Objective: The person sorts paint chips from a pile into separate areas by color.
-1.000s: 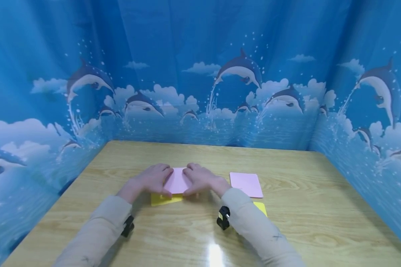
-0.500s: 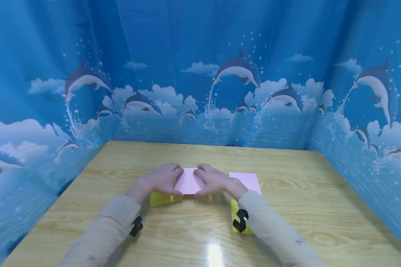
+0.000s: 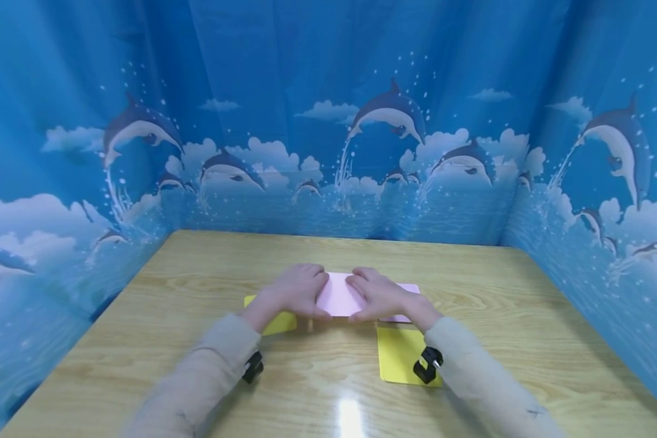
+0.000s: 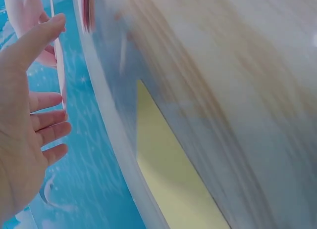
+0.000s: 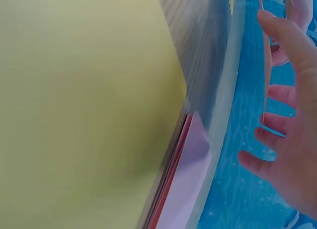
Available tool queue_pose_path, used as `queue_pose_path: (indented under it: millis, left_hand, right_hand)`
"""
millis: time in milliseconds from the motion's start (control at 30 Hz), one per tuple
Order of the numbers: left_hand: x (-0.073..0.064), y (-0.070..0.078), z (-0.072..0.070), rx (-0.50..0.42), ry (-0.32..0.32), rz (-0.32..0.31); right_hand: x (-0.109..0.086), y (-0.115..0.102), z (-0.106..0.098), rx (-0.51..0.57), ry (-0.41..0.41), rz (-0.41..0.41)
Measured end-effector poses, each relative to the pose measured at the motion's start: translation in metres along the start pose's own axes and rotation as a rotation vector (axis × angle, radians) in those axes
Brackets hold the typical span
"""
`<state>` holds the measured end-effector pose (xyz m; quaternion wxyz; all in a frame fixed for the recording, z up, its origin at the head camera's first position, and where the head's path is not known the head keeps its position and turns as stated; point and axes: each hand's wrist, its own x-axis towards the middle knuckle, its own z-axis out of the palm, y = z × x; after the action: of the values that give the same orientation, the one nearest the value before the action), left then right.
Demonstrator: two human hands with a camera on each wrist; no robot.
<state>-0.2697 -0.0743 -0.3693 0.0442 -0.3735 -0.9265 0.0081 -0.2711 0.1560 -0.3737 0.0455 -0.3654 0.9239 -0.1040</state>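
A thin pink card (image 3: 338, 296) is held up off the table between both hands. My left hand (image 3: 298, 291) grips its left edge, thumb on the near side and fingers on the far side. On the opposite edge my right hand (image 3: 382, 296) holds it the same way. Both wrist views show the card edge-on between thumb and fingers. Just right of it lies a pink stack (image 3: 410, 288), partly hidden behind the right hand; the right wrist view shows red layers under its pink top (image 5: 185, 184).
A yellow square (image 3: 282, 324) lies beneath the left forearm, partly covered. Another yellow square (image 3: 396, 353) sits in front of the pink stack, under the right wrist. The wooden table (image 3: 317, 395) ends at a blue dolphin-print curtain (image 3: 285, 201) at the back and sides.
Both hands have carried the pink card to the right, from over the left yellow square toward the pink stack. More of both yellow squares now shows.
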Motion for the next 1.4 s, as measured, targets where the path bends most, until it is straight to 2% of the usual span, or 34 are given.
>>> queue_pose_path:
  millis: [167, 267, 633, 1033, 1400]
  left_hand:
    - [0.017, 0.008, 0.002, 0.031, 0.012, 0.016]
    - [0.027, 0.013, 0.004, 0.059, -0.003, 0.01]
    - [0.054, 0.038, 0.005, 0.04, -0.043, -0.006]
    - [0.079, 0.065, 0.008, 0.087, -0.105, -0.037]
    - [0.095, 0.077, 0.018, 0.067, -0.121, -0.067]
  right_hand:
    - [-0.013, 0.01, -0.006, 0.01, 0.031, 0.079]
    - [-0.019, 0.017, -0.007, 0.009, 0.05, 0.115]
    - [-0.042, 0.036, -0.012, 0.05, 0.075, 0.125]
    - [-0.061, 0.058, -0.006, 0.042, 0.093, 0.138]
    - [-0.07, 0.07, -0.003, 0.077, 0.077, 0.17]
